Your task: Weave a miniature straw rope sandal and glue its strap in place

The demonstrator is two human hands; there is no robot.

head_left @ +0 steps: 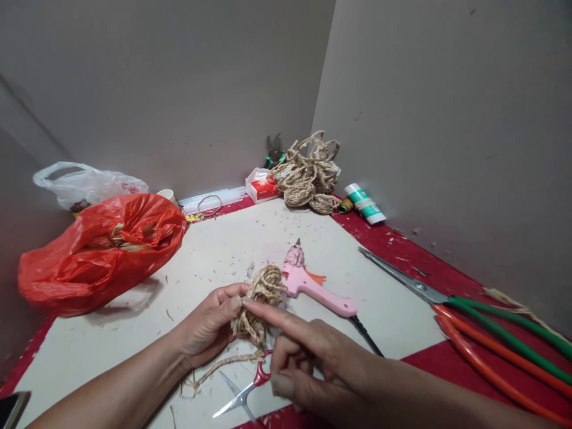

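My left hand (pixel 214 322) is closed on a coiled, braided straw cord (pixel 263 292), gripping it between thumb and fingers above the board. A loose tail of the braid (pixel 223 363) hangs down toward the board. The index finger of my right hand (pixel 308 351) is stretched out, its tip at the braid beside my left thumb. Its other fingers curl inward, and I see nothing held in them. Small scissors (pixel 243 396) with red handles lie partly spread below, their handles partly hidden by my right hand. Just beyond the braid rests a pink glue gun (pixel 322 295).
A red plastic bag (pixel 102 256) sits at left on the pale board (pixel 214 244). At the back are clear glue sticks (pixel 214 199), a small box (pixel 263 187), and a heap of braided cord (pixel 308 173). Large shears (pixel 429 292) with green and orange handles lie right. Grey walls enclose the back.
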